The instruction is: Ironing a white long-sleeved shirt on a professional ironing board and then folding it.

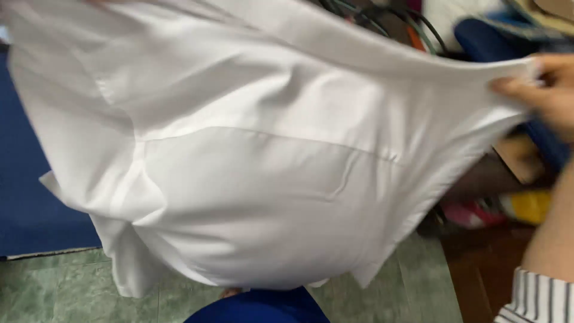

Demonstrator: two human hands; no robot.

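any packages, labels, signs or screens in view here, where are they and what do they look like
No clear labels, signs or screens show.
Cardboard piece: right side, under the right hand, brown and flat, possibly a box; partly hidden.
Yellow thing: lower right on the floor, blurred; may be a package, cannot tell.
White garment: fills the middle, held up at its right edge by the right hand; no tag shows.

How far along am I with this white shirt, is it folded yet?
Not folded yet. The white shirt is spread open in the air, its back seam showing and its lower edge hanging loose over the green floor. In hand: your right hand pinches one edge; the left hand is out of view. No fold or crease line shows, so all the folding is left, and the shirt is not lying on the blue surface.
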